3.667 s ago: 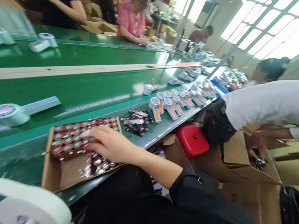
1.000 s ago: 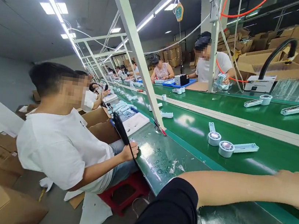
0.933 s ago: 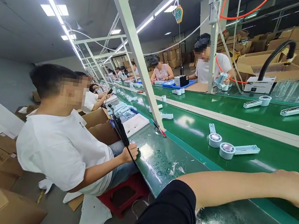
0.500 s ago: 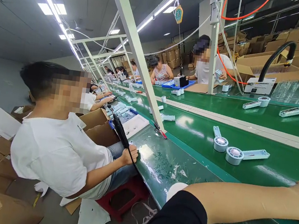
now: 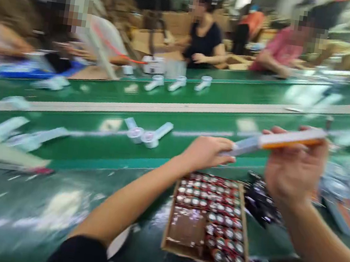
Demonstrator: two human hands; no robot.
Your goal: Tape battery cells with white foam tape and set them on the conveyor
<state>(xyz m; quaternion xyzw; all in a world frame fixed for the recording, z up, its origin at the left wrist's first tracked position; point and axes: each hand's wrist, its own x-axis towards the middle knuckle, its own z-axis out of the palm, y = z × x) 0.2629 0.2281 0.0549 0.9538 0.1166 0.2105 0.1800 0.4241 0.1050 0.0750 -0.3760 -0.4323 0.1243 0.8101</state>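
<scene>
The picture is blurred by motion. My right hand (image 5: 293, 171) holds a long white and orange handle piece (image 5: 280, 142) up over the green bench. My left hand (image 5: 208, 152) grips the grey end of the same piece from the left. Below both hands lies a shallow cardboard tray (image 5: 179, 240) filled with several small round red and silver parts (image 5: 223, 224). A dark pile of small parts (image 5: 259, 199) sits right of the tray.
Two white round-headed units (image 5: 146, 135) lie on the green conveyor belt (image 5: 95, 141) beyond my hands; more ride the far belt (image 5: 177, 82). More units (image 5: 345, 189) lie at the right. Several people work at the far side.
The view has swung from the left of the line back over the tray. My left arm, stretched out on the bench before, now meets my right hand on the white and orange piece.
</scene>
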